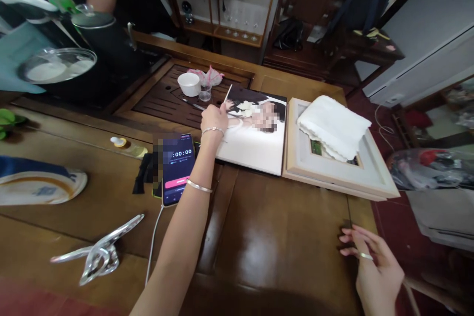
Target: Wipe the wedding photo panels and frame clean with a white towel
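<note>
My left hand (215,122) reaches across the table to the left edge of a photo panel (252,150), which lies flat and shows a partly blurred picture. Its fingers are curled; what they hold, if anything, is hidden. A thin dark tool (192,104) runs from the tea tray up to this hand. My right hand (377,269) is low over the table's right side, fingers loosely apart and nothing in them. Past it, to the right of the panel, a pale wooden picture frame (370,177) lies flat with folded white paper (333,126) on top.
A phone (178,173) with a timer lies by my left forearm, its white cable trailing forward. Around the slotted tea tray (155,101) are a white bowl (189,84) and small clear cup (205,93). Lidded pots (59,66), a dropper bottle (129,146) and silver squeezer (99,252) are leftward. A person stands behind.
</note>
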Demonstrator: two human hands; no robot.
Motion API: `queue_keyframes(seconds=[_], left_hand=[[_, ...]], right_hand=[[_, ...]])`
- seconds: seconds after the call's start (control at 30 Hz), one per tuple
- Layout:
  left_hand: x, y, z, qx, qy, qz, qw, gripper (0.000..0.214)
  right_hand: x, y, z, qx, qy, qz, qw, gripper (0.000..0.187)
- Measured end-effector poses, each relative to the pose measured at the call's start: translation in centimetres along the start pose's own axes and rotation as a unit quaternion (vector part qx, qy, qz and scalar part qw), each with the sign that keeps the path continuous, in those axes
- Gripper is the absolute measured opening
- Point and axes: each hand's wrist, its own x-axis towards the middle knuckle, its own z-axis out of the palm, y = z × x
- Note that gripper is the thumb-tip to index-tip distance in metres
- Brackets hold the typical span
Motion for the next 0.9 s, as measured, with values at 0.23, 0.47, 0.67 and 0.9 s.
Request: queue_keyframes(seconds=[0.23,0.47,0.67,0.9], left_hand=[[-0.4,0.9,-2.6,0.022,0.034,0.041,0.998,0.034],[-3.9,1.8,-9.8,0.014,0.13,0.041,0.991,0.031],[-7.8,-0.2,-11.0,-0.141,0.138,0.054,0.979,0.032],[-15.8,-2.3,-5.5,-0.478,0.017,-0.057,0.876,0.026]], right_hand=[[0.0,0.1,-0.1,0.042,-0.015,0.012,0.999,0.031],[-1.1,-2.6,1.2,0.129,-0.125,-0.005,0.984,0.021],[-4.0,-7.3,5.6,0.256,-0.354,0.009,0.899,0.033],[-7.9,-7.6,5.0,0.393,-0.322,0.001,0.861,0.061]])
